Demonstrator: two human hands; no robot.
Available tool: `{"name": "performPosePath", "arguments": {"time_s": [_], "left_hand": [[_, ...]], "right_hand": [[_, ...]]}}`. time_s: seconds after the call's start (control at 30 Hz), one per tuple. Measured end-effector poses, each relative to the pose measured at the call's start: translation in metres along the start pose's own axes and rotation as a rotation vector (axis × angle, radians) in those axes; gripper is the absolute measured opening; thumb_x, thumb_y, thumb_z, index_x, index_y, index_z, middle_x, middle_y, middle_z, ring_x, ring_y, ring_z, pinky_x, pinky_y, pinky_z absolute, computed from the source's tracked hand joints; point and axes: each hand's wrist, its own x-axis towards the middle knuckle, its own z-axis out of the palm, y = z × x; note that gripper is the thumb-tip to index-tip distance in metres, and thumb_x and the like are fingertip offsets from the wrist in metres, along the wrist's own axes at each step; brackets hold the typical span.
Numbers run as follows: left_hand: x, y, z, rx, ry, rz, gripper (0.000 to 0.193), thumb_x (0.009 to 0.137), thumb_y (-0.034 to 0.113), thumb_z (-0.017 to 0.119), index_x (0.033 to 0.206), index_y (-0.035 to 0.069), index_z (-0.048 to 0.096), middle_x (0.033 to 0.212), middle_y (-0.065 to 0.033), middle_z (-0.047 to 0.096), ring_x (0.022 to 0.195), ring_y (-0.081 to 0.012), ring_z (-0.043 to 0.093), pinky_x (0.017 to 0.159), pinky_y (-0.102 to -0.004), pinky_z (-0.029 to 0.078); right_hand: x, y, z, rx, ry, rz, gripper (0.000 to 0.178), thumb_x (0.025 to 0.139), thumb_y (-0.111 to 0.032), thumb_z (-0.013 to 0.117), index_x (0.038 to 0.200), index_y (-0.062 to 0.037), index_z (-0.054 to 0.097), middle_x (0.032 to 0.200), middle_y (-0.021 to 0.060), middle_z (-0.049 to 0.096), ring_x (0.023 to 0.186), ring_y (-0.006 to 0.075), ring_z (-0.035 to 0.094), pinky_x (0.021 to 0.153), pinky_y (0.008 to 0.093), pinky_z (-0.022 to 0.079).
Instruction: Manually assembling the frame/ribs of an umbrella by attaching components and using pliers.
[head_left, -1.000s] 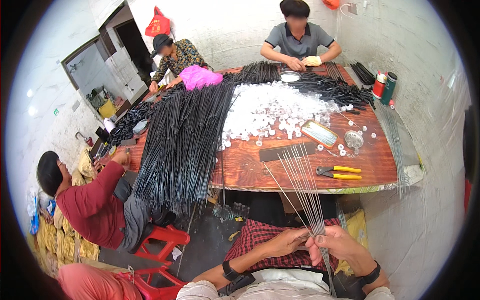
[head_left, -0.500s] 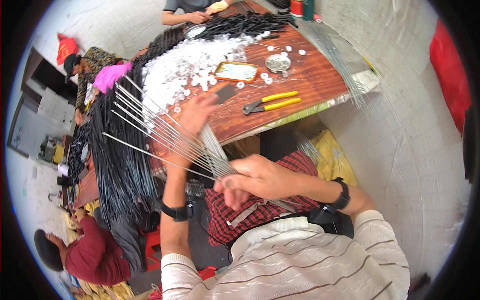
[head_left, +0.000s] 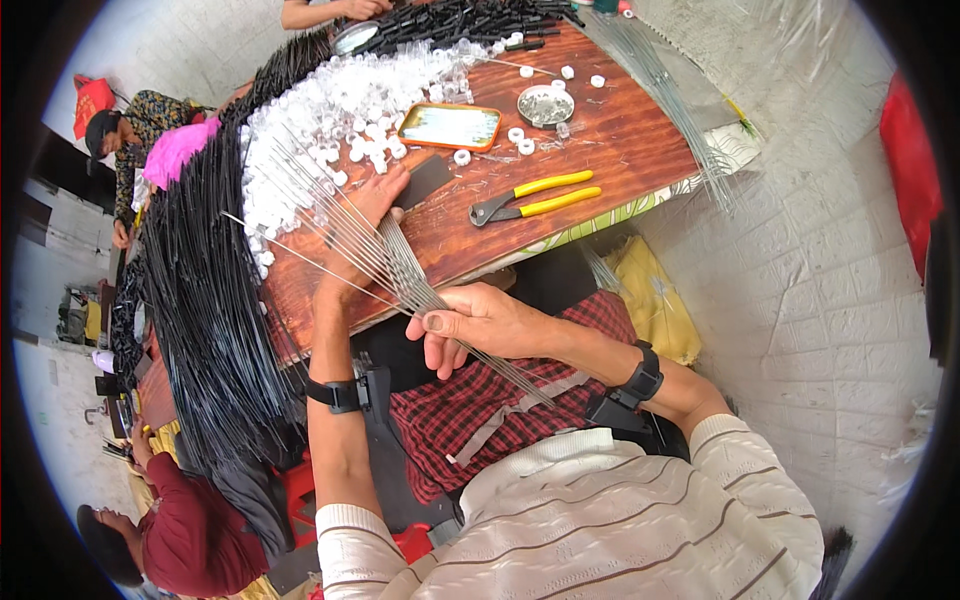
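My right hand (head_left: pixel 485 320) is closed round a bundle of thin metal wires (head_left: pixel 410 275), thumb on top. Their far ends fan out to the upper left, and the other ends stick out below my hand over my lap. Beyond the bundle, my left hand (head_left: pixel 362 215) lies at the table with its fingers stretched towards a dark flat block (head_left: pixel 427 180). The fanned wires cross in front of its palm and wrist, partly hiding it. Yellow-handled pliers (head_left: pixel 535 198) lie to the right of the block.
The wooden table (head_left: pixel 620 125) carries a heap of small clear-white plastic pieces (head_left: pixel 345 110), an orange-rimmed tin (head_left: pixel 450 127), a round dish (head_left: pixel 546 105) and long black strands (head_left: pixel 200 300). More wires (head_left: pixel 665 110) lie at the right edge. Co-workers sit at left and far side.
My right hand has moved a little up and left with the wires. My left hand has come down beside the dark block, its fingers less spread. The view has shifted slightly.
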Motion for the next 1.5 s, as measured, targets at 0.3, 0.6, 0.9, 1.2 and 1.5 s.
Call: {"name": "performPosePath", "arguments": {"time_s": [0.3,0.6,0.9,1.2,1.5], "left_hand": [[0.002,-0.006,0.000,-0.194,0.033,-0.028,0.040,0.098,0.019,0.051,0.137,0.009,0.053,0.144,-0.0117,0.049,0.138,-0.0336,0.038,0.117,-0.0441,0.024],[0.006,-0.010,-0.006,-0.218,0.024,-0.039,0.040,0.102,0.022,0.045,0.139,0.005,0.049,0.144,-0.0124,0.049,0.136,-0.0259,0.042,0.115,-0.0390,0.029],[0.010,0.006,-0.011,-0.156,0.059,-0.261,0.039,0.103,0.020,0.045,0.141,0.010,0.048,0.137,-0.0142,0.055,0.131,-0.0261,0.048,0.109,-0.0374,0.037],[0.005,0.005,0.002,0.145,0.026,-0.010,0.061,0.079,-0.012,0.054,0.137,0.007,0.051,0.140,-0.0162,0.051,0.130,-0.0401,0.045,0.109,-0.0433,0.036],[-0.022,0.044,-0.018,0.178,0.023,-0.064,0.078,0.069,-0.014,0.045,0.142,0.013,0.048,0.156,-0.0218,0.024,0.144,-0.0391,0.023,0.117,-0.0470,0.020]], "right_hand": [[0.013,0.041,-0.016,-0.052,-0.134,-0.141,0.037,0.103,-0.031,0.045,0.103,0.0025,0.062,0.081,0.0096,0.067,0.072,0.0163,0.067,0.066,0.0282,0.056],[0.015,0.016,-0.006,-0.010,-0.106,-0.157,0.035,0.104,-0.027,0.044,0.102,0.0029,0.062,0.078,0.0099,0.068,0.070,0.0153,0.067,0.065,0.0279,0.055],[0.013,0.062,-0.042,-0.537,-0.009,-0.128,0.028,0.100,-0.021,0.044,0.100,-0.0013,0.063,0.085,0.0092,0.071,0.080,0.0228,0.069,0.075,0.0350,0.053],[0.023,0.139,-0.061,-0.673,0.066,-0.094,0.029,0.102,-0.023,0.040,0.103,-0.0037,0.062,0.101,0.0126,0.069,0.099,0.0303,0.065,0.090,0.0404,0.048],[0.026,0.145,-0.063,-0.592,0.045,-0.043,0.030,0.103,-0.024,0.039,0.101,-0.0048,0.063,0.103,0.0097,0.068,0.103,0.0278,0.063,0.094,0.0397,0.047]]}}
